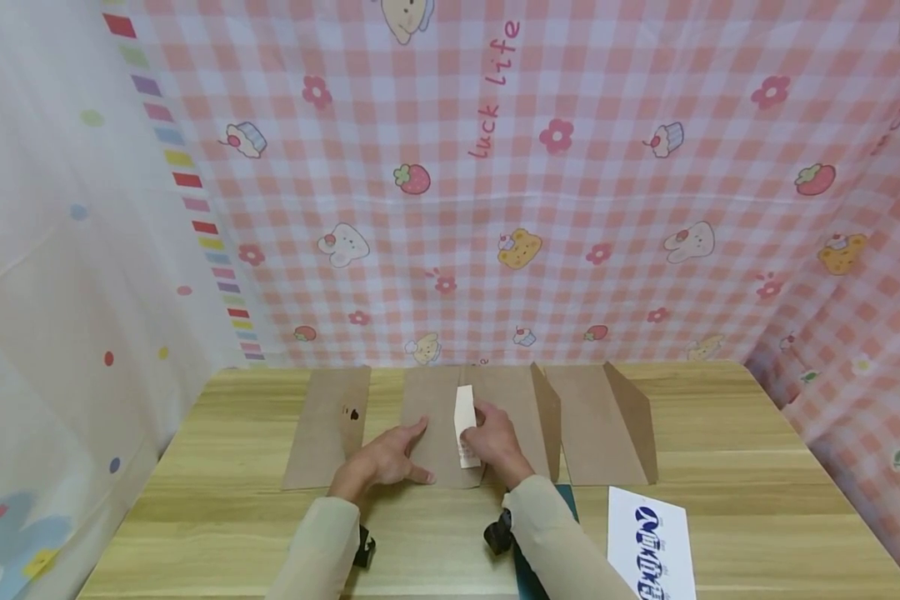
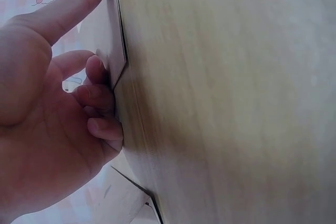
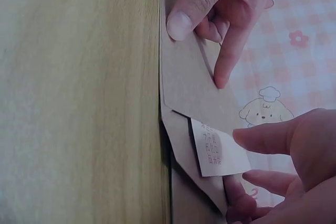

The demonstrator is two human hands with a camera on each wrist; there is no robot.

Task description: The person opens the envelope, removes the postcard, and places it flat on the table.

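A brown paper envelope [image 1: 429, 392] lies in front of me in the head view. On it rests my left hand [image 1: 384, 456], thumb and index finger spread against the paper, the other fingers loosely bent. My right hand [image 1: 499, 440] pinches a narrow white paper slip [image 1: 464, 412] between thumb and fingers. Reddish printed text shows on the slip [image 3: 218, 148] in the right wrist view. It lies over the envelope's flap edge [image 3: 184, 145]; whether any of it is tucked inside, I cannot tell.
More brown envelopes lie in a row: one with a small black mark [image 1: 322, 425] at left, two with raised flaps [image 1: 513, 400] [image 1: 588, 425] at right. A white card with blue print [image 1: 651, 546] and a dark green item [image 1: 528, 575] are near the front edge.
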